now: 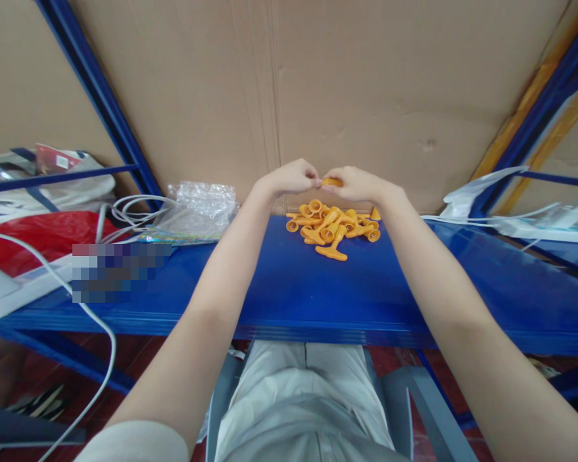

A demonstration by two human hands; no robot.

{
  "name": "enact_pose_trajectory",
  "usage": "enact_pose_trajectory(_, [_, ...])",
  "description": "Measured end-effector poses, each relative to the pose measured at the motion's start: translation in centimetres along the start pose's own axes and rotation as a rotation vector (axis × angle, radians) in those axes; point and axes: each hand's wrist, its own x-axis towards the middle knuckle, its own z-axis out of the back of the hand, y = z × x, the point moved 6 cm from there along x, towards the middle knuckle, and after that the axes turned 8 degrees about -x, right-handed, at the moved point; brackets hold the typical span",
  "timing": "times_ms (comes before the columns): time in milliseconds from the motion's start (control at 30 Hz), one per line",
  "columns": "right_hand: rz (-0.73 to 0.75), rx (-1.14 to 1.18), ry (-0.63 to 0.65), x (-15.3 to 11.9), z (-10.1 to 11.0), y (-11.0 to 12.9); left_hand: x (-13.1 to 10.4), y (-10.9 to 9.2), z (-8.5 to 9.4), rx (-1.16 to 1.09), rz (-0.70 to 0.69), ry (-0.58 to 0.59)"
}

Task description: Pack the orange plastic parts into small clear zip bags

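Observation:
Several yellow-orange plastic pieces, with T-shaped handles and round cup ends, lie in a pile on the blue table. Above the back of this pile my right hand is closed on one orange piece. My left hand meets it from the left, thumb and fingers pinched together at the piece's left end. Whatever is between those left fingertips is too small to make out.
Clear plastic bags, white cables and a red bag lie to the left. A white power strip is at the right. Cardboard stands behind, between blue metal posts.

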Motion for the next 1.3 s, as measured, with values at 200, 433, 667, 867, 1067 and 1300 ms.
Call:
enact_pose_trajectory(200, [-0.001, -0.038, -0.024, 0.0, 0.6, 0.0, -0.1, 0.0, -0.2, -0.072, 0.003, 0.001])
enact_pose_trajectory(433, [0.026, -0.079, -0.097, 0.5, 0.2, -0.4, 0.0, 1.4, -0.4, -0.250, 0.063, -0.025])
enact_pose_trajectory(667, [0.024, -0.042, -0.117, 0.4, 0.4, -0.2, 0.0, 1.7, -1.0, -0.366, 0.083, 0.042])
enact_pose_trajectory(867, [0.014, -0.041, -0.134, 0.2, 0.7, 0.0, 0.2, 2.2, -0.8, -0.361, 0.085, 0.048])
enact_pose_trajectory(1067, [-0.017, 0.005, 0.061, 0.1, -0.5, -0.4, 0.3, 2.4, -0.6, -0.217, 0.099, -0.034])
enact_pose_trajectory(1300, [-0.022, -0.039, 0.006, 0.1, -0.4, -0.8, 0.3, 2.3, -1.1, -0.218, 0.107, 0.002])
